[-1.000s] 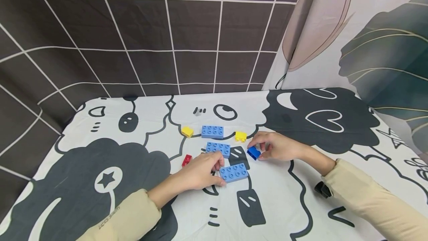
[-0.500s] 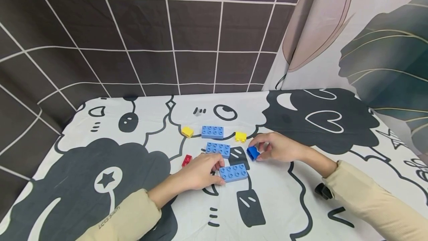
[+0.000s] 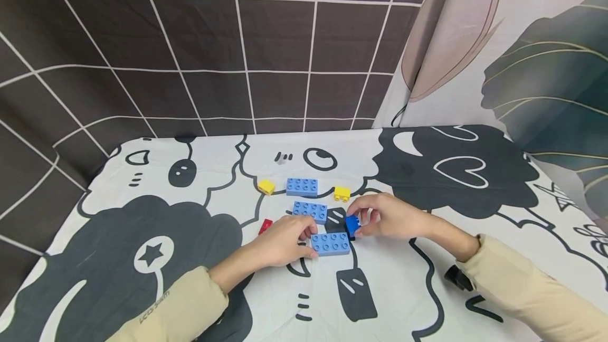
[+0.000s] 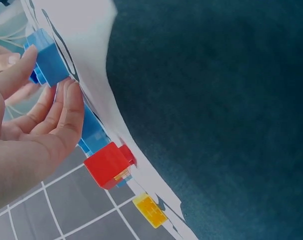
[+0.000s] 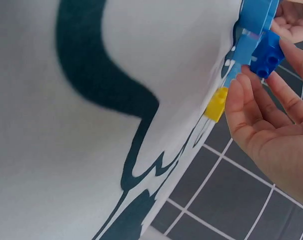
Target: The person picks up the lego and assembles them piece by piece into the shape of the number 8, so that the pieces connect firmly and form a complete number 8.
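Note:
My left hand pinches the left end of a light blue building brick, its studs facing up on the cloth. In the left wrist view the thumb lies on one side of that brick and the fingertips on the other. My right hand pinches a smaller dark blue brick between thumb and fingers, just off the light blue brick's far right corner. The right wrist view has the dark blue brick tilted, with its studs showing.
Behind lie two more light blue bricks. Yellow bricks sit either side of the farther one. A red brick is partly hidden behind my left hand. A black object shows beside the right sleeve.
My right hand has moved left and slightly nearer with the dark blue brick, which has turned. The light blue brick in my left hand has swung a little straighter.

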`<state>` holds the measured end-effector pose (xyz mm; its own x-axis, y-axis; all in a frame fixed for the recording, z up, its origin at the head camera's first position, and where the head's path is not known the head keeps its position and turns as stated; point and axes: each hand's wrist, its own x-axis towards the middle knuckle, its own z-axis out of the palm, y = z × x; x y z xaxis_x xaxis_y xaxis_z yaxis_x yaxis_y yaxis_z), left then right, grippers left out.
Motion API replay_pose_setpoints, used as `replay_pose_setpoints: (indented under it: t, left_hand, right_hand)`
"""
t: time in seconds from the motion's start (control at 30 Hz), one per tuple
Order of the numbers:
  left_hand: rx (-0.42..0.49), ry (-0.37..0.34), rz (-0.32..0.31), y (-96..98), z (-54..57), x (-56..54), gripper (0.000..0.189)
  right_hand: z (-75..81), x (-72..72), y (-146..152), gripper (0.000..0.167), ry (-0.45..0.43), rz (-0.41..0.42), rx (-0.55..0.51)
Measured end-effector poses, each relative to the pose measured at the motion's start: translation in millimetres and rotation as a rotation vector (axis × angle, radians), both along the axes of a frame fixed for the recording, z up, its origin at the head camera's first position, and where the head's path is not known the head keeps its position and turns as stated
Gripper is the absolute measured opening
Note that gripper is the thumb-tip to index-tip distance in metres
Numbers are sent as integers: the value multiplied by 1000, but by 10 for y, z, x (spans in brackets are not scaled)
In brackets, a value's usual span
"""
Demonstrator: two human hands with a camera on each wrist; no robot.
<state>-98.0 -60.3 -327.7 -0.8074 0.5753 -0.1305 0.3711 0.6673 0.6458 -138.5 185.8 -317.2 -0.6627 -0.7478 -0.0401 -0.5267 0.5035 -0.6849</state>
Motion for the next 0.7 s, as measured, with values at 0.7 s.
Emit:
replay_pose_setpoints:
  t: [0.7]
  left_hand:
    - [-2,23,-16,-2,11,-28,27]
  right_hand:
    - [4,192,-150,30,127,-16,-24]
